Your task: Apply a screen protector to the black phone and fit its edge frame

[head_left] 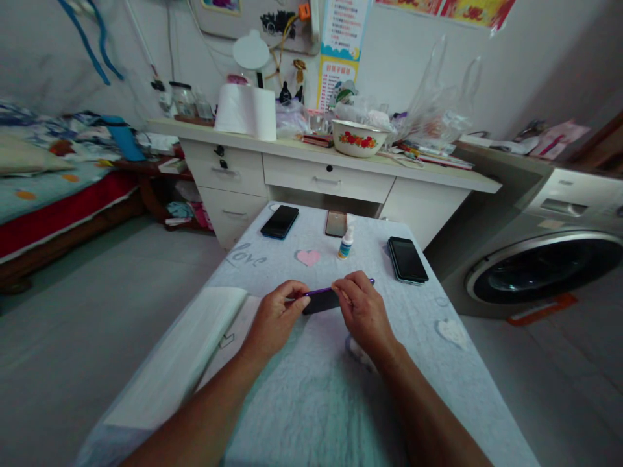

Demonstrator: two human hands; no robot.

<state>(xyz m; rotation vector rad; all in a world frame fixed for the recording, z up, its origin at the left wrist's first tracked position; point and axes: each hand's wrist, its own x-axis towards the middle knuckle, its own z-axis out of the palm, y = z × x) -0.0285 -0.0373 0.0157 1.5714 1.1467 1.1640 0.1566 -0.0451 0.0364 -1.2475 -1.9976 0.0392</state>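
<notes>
A dark smartphone with a purple edge (321, 301) is held tilted over the middle of the cloth-covered table. My left hand (278, 316) pinches its left end between thumb and fingers. At its right end my right hand (364, 310) closes around the edge, hiding part of it. Beyond the hands stands a small white bottle with a blue and yellow label (345, 244). Just behind that bottle lies a brownish phone case or phone (336, 223). A black phone (280, 222) rests at the far left, and dark stacked phones (407, 260) lie at the right.
The table (302, 402) has a pale cloth with heart prints. A folded white cloth or paper (185, 357) lies along its left side. Behind stands a white desk (331, 178) bearing a floral bowl (359, 139) and a paper roll (246, 111). A washing machine (549, 227) is on the right.
</notes>
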